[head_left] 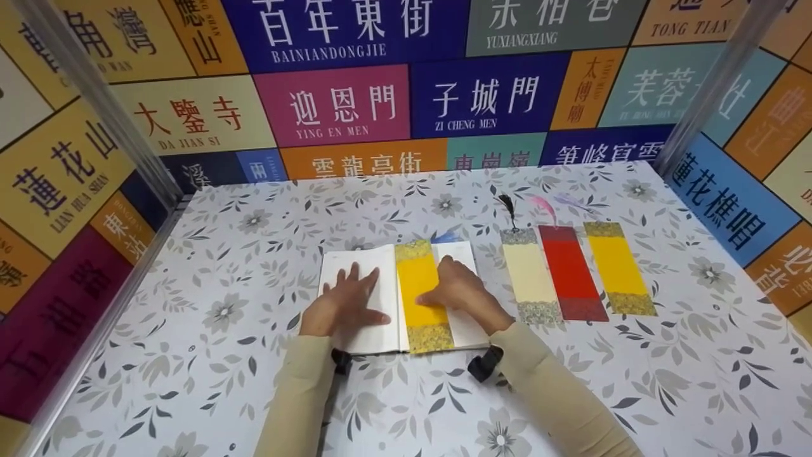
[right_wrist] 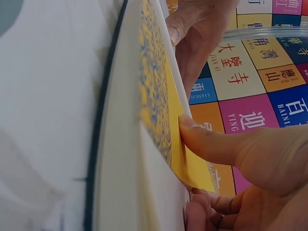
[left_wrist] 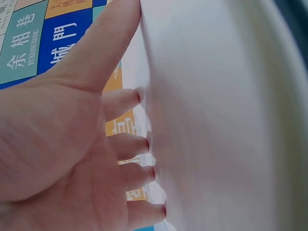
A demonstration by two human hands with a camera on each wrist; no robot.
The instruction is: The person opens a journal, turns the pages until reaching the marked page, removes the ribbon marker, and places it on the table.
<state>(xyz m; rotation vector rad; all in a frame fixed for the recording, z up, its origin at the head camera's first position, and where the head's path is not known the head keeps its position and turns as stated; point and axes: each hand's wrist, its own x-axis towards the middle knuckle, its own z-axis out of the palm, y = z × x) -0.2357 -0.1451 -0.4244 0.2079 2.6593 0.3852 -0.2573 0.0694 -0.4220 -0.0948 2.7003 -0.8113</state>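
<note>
An open book [head_left: 384, 337] with white pages lies on the cloth. On its left page rests my left hand [head_left: 346, 301], fingers spread and fingertips touching the paper. A yellow bookmark [head_left: 415, 276] with patterned gold ends lies lengthwise just right of the fold. My right hand [head_left: 462, 291] pinches its right edge, the thumb [right_wrist: 204, 142] pressed on the yellow face and the other fingers curled at the edge. In the right wrist view the bookmark's patterned end [right_wrist: 156, 91] is close up. Part of a blue tassel [head_left: 447, 238] shows beyond the book's top edge.
Right of the book lie three more bookmarks: a cream one [head_left: 528, 273] with a black tassel, a red one [head_left: 573, 273] with a pink tassel, and a yellow one [head_left: 618, 266]. A floral cloth [head_left: 209, 381] covers the table. Colourful sign panels [head_left: 342, 105] stand behind.
</note>
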